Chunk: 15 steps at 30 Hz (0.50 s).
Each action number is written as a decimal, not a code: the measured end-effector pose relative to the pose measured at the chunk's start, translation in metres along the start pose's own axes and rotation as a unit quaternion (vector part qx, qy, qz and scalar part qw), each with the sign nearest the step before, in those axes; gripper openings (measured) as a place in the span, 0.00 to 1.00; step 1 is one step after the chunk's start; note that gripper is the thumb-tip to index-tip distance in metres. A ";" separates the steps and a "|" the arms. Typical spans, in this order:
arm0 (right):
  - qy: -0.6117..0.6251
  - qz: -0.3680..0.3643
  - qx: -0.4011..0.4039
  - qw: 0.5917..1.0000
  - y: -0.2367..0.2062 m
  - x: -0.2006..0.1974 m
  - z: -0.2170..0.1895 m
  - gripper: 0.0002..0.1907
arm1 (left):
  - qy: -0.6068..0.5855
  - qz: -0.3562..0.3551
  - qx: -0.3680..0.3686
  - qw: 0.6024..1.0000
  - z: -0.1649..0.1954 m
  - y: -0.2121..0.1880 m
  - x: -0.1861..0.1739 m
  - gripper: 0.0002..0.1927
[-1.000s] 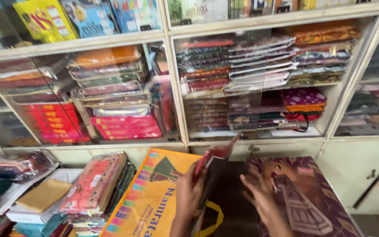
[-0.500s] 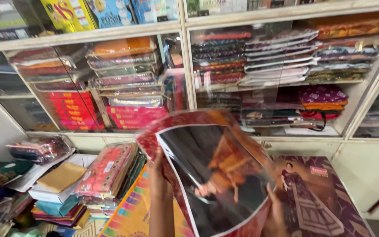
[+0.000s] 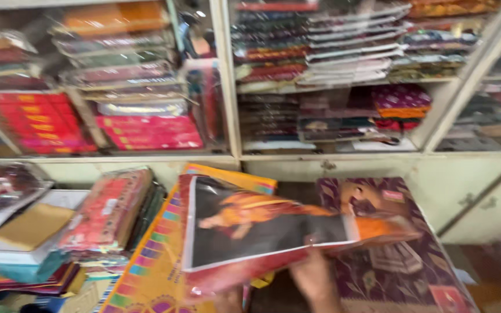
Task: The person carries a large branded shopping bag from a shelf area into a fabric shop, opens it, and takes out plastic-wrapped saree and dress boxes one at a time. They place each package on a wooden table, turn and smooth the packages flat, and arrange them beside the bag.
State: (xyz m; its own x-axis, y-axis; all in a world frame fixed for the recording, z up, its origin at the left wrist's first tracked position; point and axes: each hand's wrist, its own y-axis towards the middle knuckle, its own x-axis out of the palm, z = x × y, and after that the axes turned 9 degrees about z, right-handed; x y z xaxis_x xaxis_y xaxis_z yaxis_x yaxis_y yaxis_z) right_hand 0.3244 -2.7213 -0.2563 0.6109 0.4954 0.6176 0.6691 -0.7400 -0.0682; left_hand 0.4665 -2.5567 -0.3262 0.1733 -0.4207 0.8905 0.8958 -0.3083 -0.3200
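Far left of our hands: a stack of packets (image 3: 27, 243), beige one on top, blurred. Nearer in, a pile of red packed cloth (image 3: 108, 211) stands on edge. Just left of and under our hands lies a yellow bag (image 3: 152, 272) with a coloured square border.

Left hand (image 3: 227, 300): only a sliver shows at the bottom edge, under the packet's lower left corner. We can't tell whether its fingers are closed.

Between and above both hands: a flat plastic packet (image 3: 262, 229), red edge, dark picture of a figure in orange. It's tilted, raised over the yellow bag.

Right hand (image 3: 314, 281): under the packet's lower edge, fingers up against it, supporting it. The grip itself is hidden.

Right of the right hand: a purple patterned packet (image 3: 401, 261) lying flat, just beside.

Beyond the hands: glass-front shelves (image 3: 227, 87) full of folded cloth, all motion-blurred.
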 end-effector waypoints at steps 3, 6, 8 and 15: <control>0.205 -0.063 0.242 0.947 -0.035 0.036 0.057 0.17 | -0.002 0.060 -0.042 0.997 -0.020 0.002 -0.050 0.36; 0.100 0.005 0.352 0.931 -0.063 0.035 0.086 0.28 | 0.014 0.096 -0.054 0.994 -0.010 -0.003 -0.066 0.34; 0.113 0.140 0.378 0.908 -0.071 0.029 0.085 0.33 | 0.023 0.116 -0.079 0.990 -0.001 -0.013 -0.066 0.32; 0.196 0.329 0.302 0.873 -0.054 -0.027 0.088 0.39 | 0.008 0.135 -0.145 0.980 -0.024 -0.007 -0.061 0.25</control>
State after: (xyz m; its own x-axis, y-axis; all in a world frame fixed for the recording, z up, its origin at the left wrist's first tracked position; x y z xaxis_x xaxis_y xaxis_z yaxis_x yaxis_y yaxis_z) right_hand 0.3088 -2.6547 -0.3380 0.8345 -0.2286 0.5013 0.4010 -0.3720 -0.8372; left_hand 0.4394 -2.5492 -0.3859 0.3788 -0.5335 0.7563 0.6634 -0.4132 -0.6238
